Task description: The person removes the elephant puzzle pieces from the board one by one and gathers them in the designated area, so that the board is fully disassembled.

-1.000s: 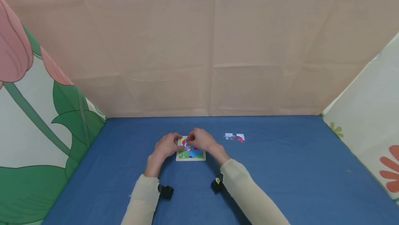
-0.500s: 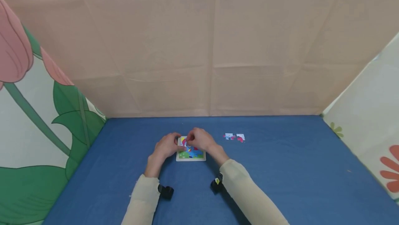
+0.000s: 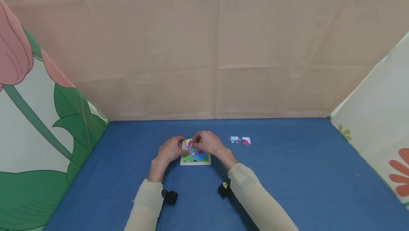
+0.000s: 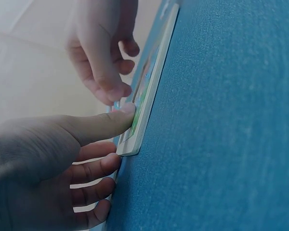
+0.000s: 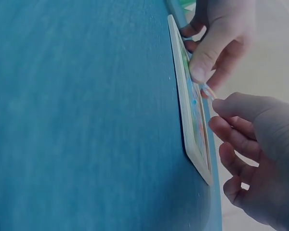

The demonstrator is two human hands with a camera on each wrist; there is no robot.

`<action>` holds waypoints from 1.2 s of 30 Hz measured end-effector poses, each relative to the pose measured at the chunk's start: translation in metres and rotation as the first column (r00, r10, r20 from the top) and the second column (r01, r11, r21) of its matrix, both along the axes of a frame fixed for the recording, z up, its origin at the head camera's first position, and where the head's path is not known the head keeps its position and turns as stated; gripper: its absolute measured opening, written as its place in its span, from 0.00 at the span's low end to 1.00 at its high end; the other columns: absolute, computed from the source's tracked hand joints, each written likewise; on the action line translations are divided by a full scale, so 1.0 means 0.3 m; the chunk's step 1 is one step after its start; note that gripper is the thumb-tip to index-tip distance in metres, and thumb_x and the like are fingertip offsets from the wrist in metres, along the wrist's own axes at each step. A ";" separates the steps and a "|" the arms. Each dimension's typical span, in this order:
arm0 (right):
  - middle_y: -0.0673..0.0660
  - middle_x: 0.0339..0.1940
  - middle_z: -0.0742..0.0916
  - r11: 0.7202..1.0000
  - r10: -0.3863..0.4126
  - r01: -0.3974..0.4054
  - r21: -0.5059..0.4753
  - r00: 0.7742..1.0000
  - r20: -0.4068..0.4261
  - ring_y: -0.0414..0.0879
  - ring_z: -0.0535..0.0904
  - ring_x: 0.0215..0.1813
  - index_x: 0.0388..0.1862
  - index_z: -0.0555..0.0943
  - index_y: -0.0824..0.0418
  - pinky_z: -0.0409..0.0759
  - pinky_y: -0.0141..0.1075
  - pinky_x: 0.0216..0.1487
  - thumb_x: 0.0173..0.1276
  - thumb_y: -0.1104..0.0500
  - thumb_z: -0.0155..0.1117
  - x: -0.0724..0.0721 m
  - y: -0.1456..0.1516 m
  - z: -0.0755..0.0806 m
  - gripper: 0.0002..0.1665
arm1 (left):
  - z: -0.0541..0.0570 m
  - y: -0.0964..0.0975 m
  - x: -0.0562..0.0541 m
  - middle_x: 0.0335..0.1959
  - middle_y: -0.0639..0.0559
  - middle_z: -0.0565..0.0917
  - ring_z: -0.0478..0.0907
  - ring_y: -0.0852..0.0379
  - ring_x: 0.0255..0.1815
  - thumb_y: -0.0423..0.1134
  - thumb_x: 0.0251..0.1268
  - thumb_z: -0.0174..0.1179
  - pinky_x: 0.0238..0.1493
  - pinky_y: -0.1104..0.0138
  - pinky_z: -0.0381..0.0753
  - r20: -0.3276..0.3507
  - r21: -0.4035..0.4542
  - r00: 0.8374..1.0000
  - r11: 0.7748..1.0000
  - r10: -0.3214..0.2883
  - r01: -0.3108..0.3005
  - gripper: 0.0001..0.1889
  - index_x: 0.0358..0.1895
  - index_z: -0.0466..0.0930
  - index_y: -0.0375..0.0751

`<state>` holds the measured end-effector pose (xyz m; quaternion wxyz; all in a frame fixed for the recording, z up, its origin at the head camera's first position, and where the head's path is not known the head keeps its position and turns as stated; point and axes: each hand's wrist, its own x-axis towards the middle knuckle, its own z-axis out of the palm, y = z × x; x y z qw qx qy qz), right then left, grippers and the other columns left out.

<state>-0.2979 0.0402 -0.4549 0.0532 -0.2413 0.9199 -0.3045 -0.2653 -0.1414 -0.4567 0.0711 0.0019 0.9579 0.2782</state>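
A small jigsaw puzzle in a pale frame (image 3: 195, 164) lies flat on the blue table, its picture showing a blue figure over green ground. The left hand (image 3: 170, 149) holds the frame's left side, thumb on top of the picture and the other fingers along the outer edge. Over the upper part of the puzzle, the right hand (image 3: 207, 143) pinches a puzzle piece (image 5: 208, 91) between thumb and index finger. In the right wrist view that piece is tilted up from the board, close to the left thumb. Fingers cover part of the picture's top.
Two loose puzzle pieces, one (image 3: 234, 139) beside the other (image 3: 246, 141), lie right of the frame on the blue table (image 3: 287, 174). A beige sheet (image 3: 217, 53) rises behind the table. Flower-patterned panels flank both sides.
The right hand has shifted very slightly rightward, uncovering a little more of the picture near its fingertips. The left hand and the frame stay in place.
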 end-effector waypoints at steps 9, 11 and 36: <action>0.46 0.31 0.87 0.999 0.002 -0.004 -0.039 0.999 -0.035 0.37 0.78 0.30 0.37 0.86 0.53 0.77 0.34 0.34 0.66 0.55 0.68 -0.014 0.055 -0.009 0.04 | 0.001 0.005 -0.001 0.33 0.52 0.77 0.72 0.55 0.33 0.53 0.54 0.74 0.33 0.63 0.64 0.006 -0.015 1.000 1.000 0.014 -0.013 0.35 0.65 0.76 0.44; 0.46 0.32 0.87 0.999 -0.005 0.003 -0.049 0.999 -0.036 0.37 0.78 0.31 0.37 0.86 0.52 0.77 0.35 0.36 0.66 0.55 0.68 -0.017 0.069 -0.011 0.03 | 0.001 0.005 -0.001 0.33 0.51 0.77 0.72 0.55 0.33 0.53 0.54 0.73 0.33 0.63 0.64 0.006 -0.016 1.000 1.000 0.011 -0.011 0.35 0.65 0.76 0.44; 0.49 0.34 0.88 0.990 -0.139 0.136 -0.046 0.989 -0.046 0.40 0.78 0.33 0.36 0.87 0.53 0.75 0.35 0.35 0.64 0.54 0.70 -0.040 0.276 -0.012 0.05 | -0.014 -0.001 0.004 0.32 0.52 0.76 0.71 0.56 0.32 0.52 0.54 0.74 0.32 0.64 0.64 -0.011 0.011 1.000 1.000 0.009 -0.009 0.35 0.65 0.76 0.44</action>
